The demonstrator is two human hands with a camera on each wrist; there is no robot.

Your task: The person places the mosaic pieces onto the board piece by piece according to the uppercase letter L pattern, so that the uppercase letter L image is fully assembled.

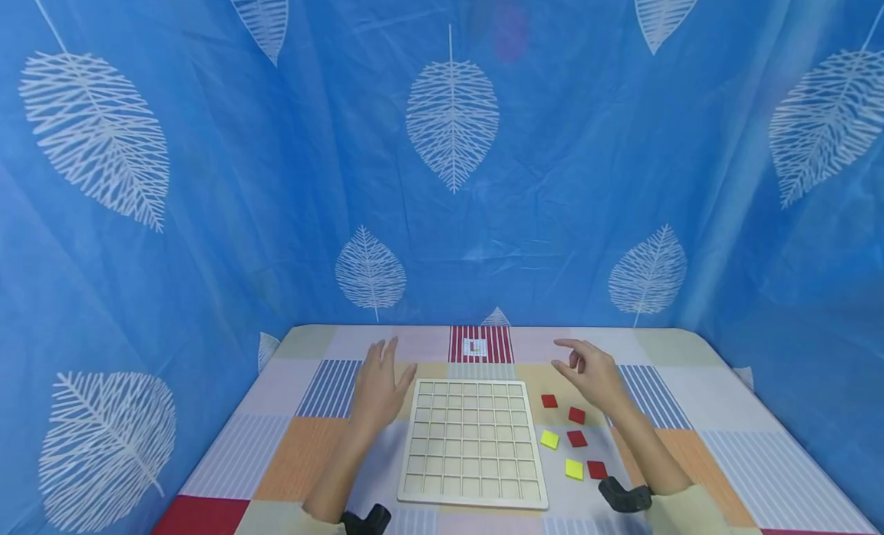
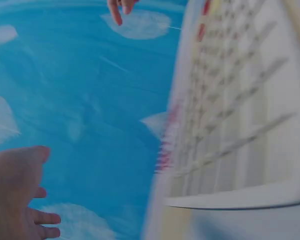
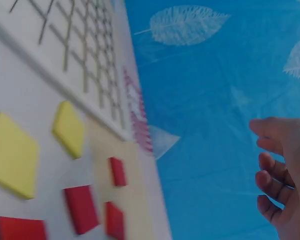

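A cream grid board [image 1: 476,443] with rows of square recesses lies on the table between the hands. Beside its upper left corner, my left hand [image 1: 379,388] is held with fingers extended and holds nothing; the left wrist view shows it apart from the board. To the board's upper right is my right hand [image 1: 592,375], its fingers loosely bent and nothing between them. Several red square tiles [image 1: 576,415] and two yellow square tiles, one nearer the board [image 1: 549,439] and one lower [image 1: 574,469], lie right of the board, below the right hand.
A small card with a grid pattern [image 1: 475,348] lies behind the board on a red striped patch. The patchwork tablecloth [image 1: 304,458] covers the table. Blue curtains [image 1: 449,236] with white leaf prints hang behind and at both sides. Black bands [image 1: 625,495] sit at the wrists.
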